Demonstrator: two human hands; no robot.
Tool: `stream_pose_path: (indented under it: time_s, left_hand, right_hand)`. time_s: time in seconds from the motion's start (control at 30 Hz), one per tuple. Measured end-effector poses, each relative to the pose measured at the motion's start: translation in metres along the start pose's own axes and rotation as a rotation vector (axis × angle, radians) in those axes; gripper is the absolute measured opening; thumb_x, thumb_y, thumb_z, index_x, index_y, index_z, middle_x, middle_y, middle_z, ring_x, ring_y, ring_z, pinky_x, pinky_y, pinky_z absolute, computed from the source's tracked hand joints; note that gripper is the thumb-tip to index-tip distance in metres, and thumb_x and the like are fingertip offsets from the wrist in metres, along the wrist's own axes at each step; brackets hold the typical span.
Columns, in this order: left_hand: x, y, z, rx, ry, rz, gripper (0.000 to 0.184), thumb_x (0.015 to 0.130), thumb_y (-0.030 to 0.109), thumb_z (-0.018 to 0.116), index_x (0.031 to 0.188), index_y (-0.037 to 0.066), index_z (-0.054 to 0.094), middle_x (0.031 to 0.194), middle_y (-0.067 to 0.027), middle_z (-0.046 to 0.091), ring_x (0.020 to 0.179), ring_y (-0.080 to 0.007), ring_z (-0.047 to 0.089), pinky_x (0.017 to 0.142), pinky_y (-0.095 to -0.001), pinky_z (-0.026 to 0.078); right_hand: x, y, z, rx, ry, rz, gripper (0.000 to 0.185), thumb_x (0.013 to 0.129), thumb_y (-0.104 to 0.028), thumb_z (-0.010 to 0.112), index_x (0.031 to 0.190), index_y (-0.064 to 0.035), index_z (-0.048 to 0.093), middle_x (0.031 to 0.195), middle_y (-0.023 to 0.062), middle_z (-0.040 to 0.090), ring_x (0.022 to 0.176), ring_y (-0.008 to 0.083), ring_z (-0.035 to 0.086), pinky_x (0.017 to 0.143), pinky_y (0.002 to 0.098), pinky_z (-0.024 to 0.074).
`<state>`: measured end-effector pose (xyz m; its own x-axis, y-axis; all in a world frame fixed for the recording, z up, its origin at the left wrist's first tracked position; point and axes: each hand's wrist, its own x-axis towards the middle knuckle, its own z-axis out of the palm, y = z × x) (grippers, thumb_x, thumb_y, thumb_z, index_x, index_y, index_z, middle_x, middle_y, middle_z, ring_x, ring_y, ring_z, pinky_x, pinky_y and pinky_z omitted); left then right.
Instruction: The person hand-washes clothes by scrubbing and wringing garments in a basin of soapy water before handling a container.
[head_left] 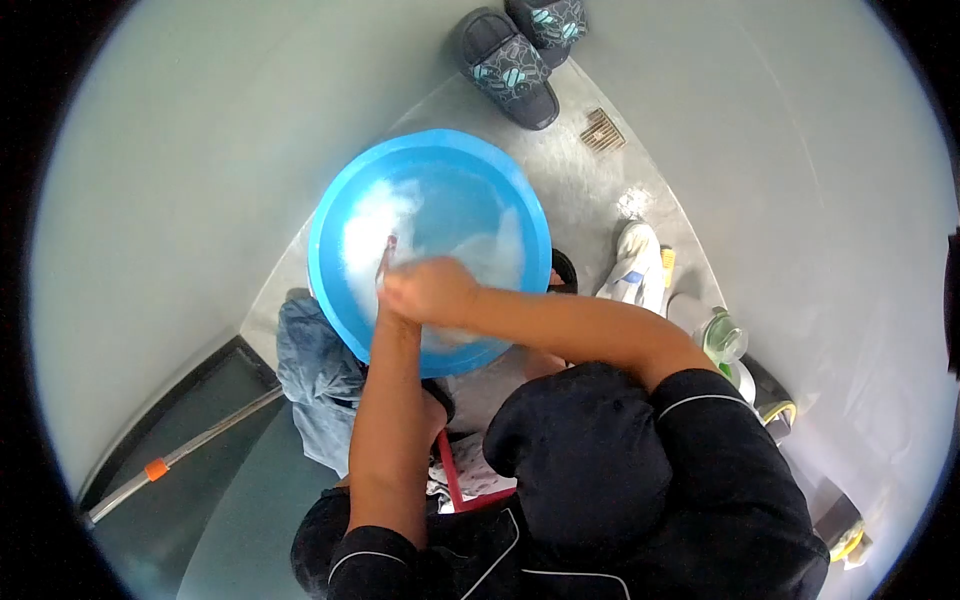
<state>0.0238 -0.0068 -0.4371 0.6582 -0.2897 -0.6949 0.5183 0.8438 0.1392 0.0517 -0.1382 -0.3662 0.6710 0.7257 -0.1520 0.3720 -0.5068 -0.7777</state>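
Observation:
In the head view, a round blue basin holds water with white suds, and pale cloth-like shapes lie blurred in it. Above its near left part, my right hand is closed around my left wrist. Beyond that grip, my left hand shows edge-on, with a finger stretched out toward the suds. The rest of my left hand is hidden, and nothing shows in it. Bunched blue-grey clothing lies just outside the basin's left rim.
Dark slippers rest in the far corner near a floor drain. White shoes, a yellow brush and a clear bottle line the right wall. A metal pole slants at lower left. Red bars show beneath me.

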Motion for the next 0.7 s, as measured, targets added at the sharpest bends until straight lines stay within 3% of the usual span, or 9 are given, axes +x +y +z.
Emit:
stream_pose_path:
  time_s: [0.07,0.1,0.17,0.3,0.47,0.53,0.6,0.67,0.7]
  left_hand:
    - [-0.007,-0.017,0.036,0.029,0.327,0.228,0.052,0.109,0.054,0.045,0.132,0.010,0.059,0.118,-0.0114,0.069,0.103,-0.0305,0.068,0.090,-0.0452,0.057]
    - [-0.004,-0.016,0.021,0.031,0.328,0.225,0.052,0.109,0.054,0.045,0.132,0.010,0.059,0.118,-0.0114,0.069,0.103,-0.0305,0.068,0.090,-0.0452,0.057]
    - [0.005,-0.015,-0.018,0.053,-0.086,0.273,0.053,0.109,0.054,0.041,0.135,0.010,0.058,0.124,-0.0120,0.068,0.112,-0.0315,0.066,0.096,-0.0463,0.055]
    - [0.004,-0.008,-0.013,-0.146,-0.161,0.106,0.055,0.108,0.052,0.044,0.142,0.010,0.057,0.135,-0.0127,0.066,0.122,-0.0336,0.063,0.102,-0.0498,0.051]
    - [-0.005,-0.005,0.018,-0.044,-0.085,0.000,0.060,0.109,0.049,0.041,0.149,0.006,0.050,0.144,-0.0151,0.061,0.129,-0.0339,0.059,0.113,-0.0490,0.043]
    - [0.007,0.002,0.013,0.018,0.178,0.307,0.063,0.110,0.050,0.040,0.151,0.004,0.046,0.149,-0.0158,0.056,0.135,-0.0339,0.054,0.118,-0.0479,0.038]
    - [0.015,0.008,0.010,0.062,0.238,0.334,0.064,0.110,0.050,0.041,0.153,0.002,0.042,0.154,-0.0168,0.051,0.139,-0.0344,0.050,0.120,-0.0482,0.035]
    - [0.011,0.005,-0.002,0.063,0.220,0.255,0.064,0.111,0.048,0.043,0.154,0.001,0.039,0.153,-0.0158,0.050,0.139,-0.0326,0.049,0.120,-0.0469,0.035]
    - [0.001,0.004,0.016,0.081,0.249,0.253,0.064,0.110,0.049,0.044,0.153,0.001,0.042,0.151,-0.0161,0.052,0.137,-0.0319,0.051,0.120,-0.0464,0.036]
  right_hand:
    - [0.021,0.017,-0.002,0.010,0.268,0.205,0.039,0.098,-0.040,0.057,0.087,-0.0052,0.068,0.083,0.0173,0.072,0.075,0.0402,0.071,0.067,0.0529,0.0546]
    - [0.023,0.014,-0.002,0.002,0.295,0.242,0.041,0.099,-0.041,0.054,0.085,-0.0054,0.069,0.084,0.0175,0.072,0.073,0.0388,0.070,0.066,0.0528,0.0542]
    - [0.009,-0.001,-0.002,-0.026,0.257,0.222,0.040,0.100,-0.040,0.054,0.085,-0.0056,0.069,0.083,0.0171,0.072,0.074,0.0387,0.070,0.067,0.0524,0.0544]
    - [0.003,-0.004,-0.016,-0.024,-0.005,0.101,0.040,0.101,-0.040,0.052,0.087,-0.0066,0.070,0.089,0.0175,0.073,0.080,0.0384,0.071,0.073,0.0521,0.0551]
    - [0.039,0.091,-0.016,0.093,0.198,0.557,0.045,0.104,-0.044,0.051,0.114,-0.0026,0.066,0.105,0.0224,0.072,0.099,0.0381,0.070,0.088,0.0538,0.0538]
    - [0.035,0.091,-0.022,-0.065,0.497,0.659,0.046,0.104,-0.041,0.054,0.120,0.0006,0.062,0.105,0.0222,0.073,0.106,0.0388,0.069,0.092,0.0528,0.0524]
    - [0.029,0.090,-0.021,-0.168,0.360,0.533,0.042,0.102,-0.034,0.057,0.123,0.0015,0.060,0.114,0.0260,0.070,0.109,0.0424,0.067,0.095,0.0522,0.0519]
    - [0.027,0.104,-0.018,0.060,-0.176,0.100,0.041,0.100,-0.029,0.058,0.127,0.0018,0.059,0.118,0.0294,0.067,0.107,0.0437,0.067,0.096,0.0517,0.0520]
    - [0.035,0.123,-0.012,0.011,-0.242,0.168,0.039,0.097,-0.025,0.060,0.126,0.0007,0.061,0.117,0.0307,0.067,0.106,0.0439,0.067,0.095,0.0518,0.0519]
